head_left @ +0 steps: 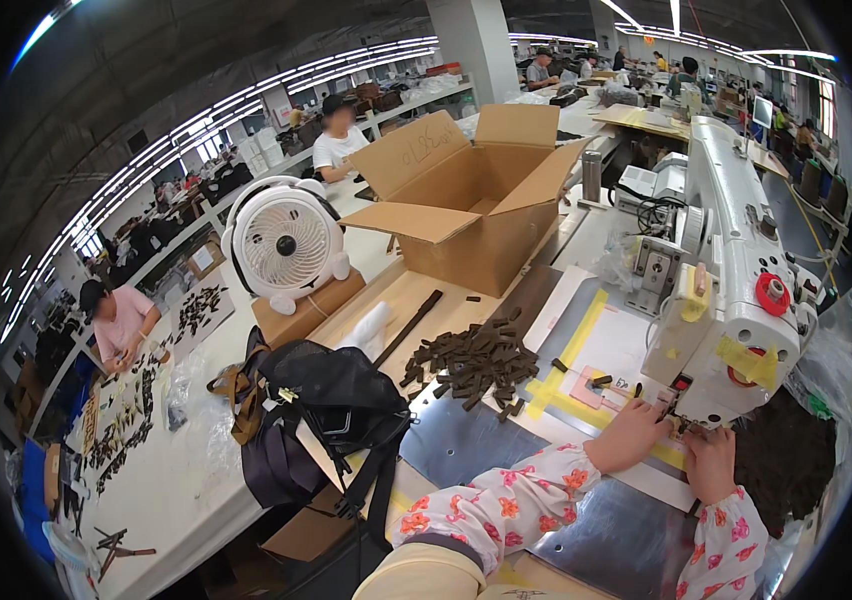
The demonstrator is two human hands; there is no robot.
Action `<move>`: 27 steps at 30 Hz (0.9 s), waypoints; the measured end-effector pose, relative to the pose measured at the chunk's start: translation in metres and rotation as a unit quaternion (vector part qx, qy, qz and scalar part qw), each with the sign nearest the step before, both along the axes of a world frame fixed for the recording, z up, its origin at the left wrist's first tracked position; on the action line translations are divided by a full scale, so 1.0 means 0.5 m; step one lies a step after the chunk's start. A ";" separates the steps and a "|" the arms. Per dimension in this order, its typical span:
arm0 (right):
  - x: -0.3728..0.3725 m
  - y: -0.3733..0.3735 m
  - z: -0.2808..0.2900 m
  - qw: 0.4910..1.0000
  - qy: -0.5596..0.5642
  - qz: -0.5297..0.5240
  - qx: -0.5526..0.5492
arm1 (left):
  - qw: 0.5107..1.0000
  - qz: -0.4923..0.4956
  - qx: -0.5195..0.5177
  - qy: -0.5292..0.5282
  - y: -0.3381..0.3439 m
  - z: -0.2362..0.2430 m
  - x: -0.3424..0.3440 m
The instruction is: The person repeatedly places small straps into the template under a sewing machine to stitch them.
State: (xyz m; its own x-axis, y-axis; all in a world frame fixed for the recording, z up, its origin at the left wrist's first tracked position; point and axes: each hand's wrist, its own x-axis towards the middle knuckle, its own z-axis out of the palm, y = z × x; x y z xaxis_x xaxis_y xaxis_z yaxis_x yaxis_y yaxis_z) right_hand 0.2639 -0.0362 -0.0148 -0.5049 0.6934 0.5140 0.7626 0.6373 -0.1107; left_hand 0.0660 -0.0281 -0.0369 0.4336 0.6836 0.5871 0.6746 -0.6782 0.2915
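Both my hands are at the needle end of a white industrial sewing machine [746, 270]. My left hand [631, 437] lies on the work plate with its fingers bent and drawn together beside the presser foot. Just right of it, my right hand [711, 463] has its fingers closed at the same spot. A small dark piece seems to lie between the fingertips, too small and too covered to name. Left of my left hand, a few short brown strips [601, 380] lie on the taped plate. Farther left is a heap of short brown fabric strips [471, 365].
An open cardboard box [466, 250] stands behind the heap, with a white fan [286, 240] to its left. A black backpack [336, 400] lies at the table's left edge. Dark pieces [786, 455] are piled right of my hands, near clear plastic. Other people work at tables farther off.
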 end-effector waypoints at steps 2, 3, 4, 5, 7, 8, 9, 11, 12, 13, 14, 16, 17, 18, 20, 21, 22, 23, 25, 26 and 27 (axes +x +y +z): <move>-0.006 0.003 0.002 1.000 -0.015 0.002 -0.010 | 0.999 -0.004 -0.026 0.023 0.001 -0.002 -0.001; -0.007 0.003 0.002 1.000 -0.003 0.007 -0.004 | 0.999 -0.003 -0.027 0.020 0.000 -0.002 -0.002; -0.008 0.003 0.001 1.000 0.009 0.011 0.002 | 0.999 -0.001 -0.027 0.029 0.001 -0.001 -0.003; -0.004 0.002 -0.001 1.000 0.007 0.005 0.001 | 0.999 -0.006 -0.026 0.039 0.003 0.003 0.004; -0.003 0.009 -0.013 0.996 0.086 -0.004 0.002 | 0.999 -0.007 -0.034 0.037 0.007 0.010 0.005; -0.005 0.012 -0.021 0.996 0.086 -0.014 0.001 | 0.998 -0.003 -0.043 0.037 0.007 0.012 0.004; -0.010 0.016 -0.027 0.993 0.119 -0.022 0.012 | 0.998 -0.013 -0.044 0.038 0.005 0.013 0.004; -0.019 0.015 -0.015 0.986 0.158 0.000 0.048 | 1.000 0.004 0.009 -0.004 0.001 0.013 0.001; -0.019 0.012 -0.015 0.986 0.158 -0.007 0.048 | 1.000 -0.004 0.007 -0.004 0.000 0.010 0.000; -0.019 0.010 -0.018 0.987 0.155 -0.010 0.052 | 1.000 0.009 0.019 0.009 -0.001 0.006 -0.001; -0.016 0.009 -0.020 0.987 0.150 -0.014 0.056 | 0.999 0.020 0.031 0.021 -0.003 0.011 -0.002; -0.006 0.004 -0.022 0.987 0.145 -0.023 0.066 | 0.997 0.038 0.038 0.060 0.004 0.021 -0.021; 0.001 0.002 -0.023 0.989 0.141 -0.025 0.038 | 0.992 0.064 0.046 0.098 0.009 0.032 -0.034; 0.015 0.000 -0.024 0.990 0.134 -0.034 0.012 | 0.993 0.077 0.002 0.088 0.018 0.037 -0.042; 0.017 0.002 -0.029 0.989 0.145 -0.019 0.032 | 0.989 0.121 -0.019 0.080 0.045 0.023 -0.076; 0.015 0.005 -0.031 0.987 0.153 -0.020 0.033 | 0.987 0.144 -0.040 0.063 0.053 0.027 -0.092; 0.025 0.000 -0.011 0.989 0.138 -0.032 0.048 | 0.986 0.138 -0.080 0.045 0.060 0.045 -0.090; 0.009 0.007 0.003 0.990 0.135 -0.009 0.038 | 0.985 0.151 -0.054 0.066 0.057 0.040 -0.116; 0.019 0.019 0.037 0.988 0.131 0.023 -0.073 | 0.980 0.180 -0.025 0.085 0.059 0.043 -0.127; 0.031 0.020 0.062 0.977 0.136 0.028 -0.164 | 0.984 0.168 -0.013 0.062 0.065 0.042 -0.130; 0.050 0.014 0.094 0.977 0.132 -0.001 -0.169 | 0.986 0.161 -0.015 0.045 0.070 0.049 -0.127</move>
State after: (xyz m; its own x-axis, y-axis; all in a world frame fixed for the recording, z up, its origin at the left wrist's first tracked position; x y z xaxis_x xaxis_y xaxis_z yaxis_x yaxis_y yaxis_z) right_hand 0.2887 -0.0293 0.0323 -0.3848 0.8464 0.3681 0.6804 0.5296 -0.5066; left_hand 0.0024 0.0071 -0.0124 0.2411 0.8104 0.5339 0.8772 -0.4174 0.2374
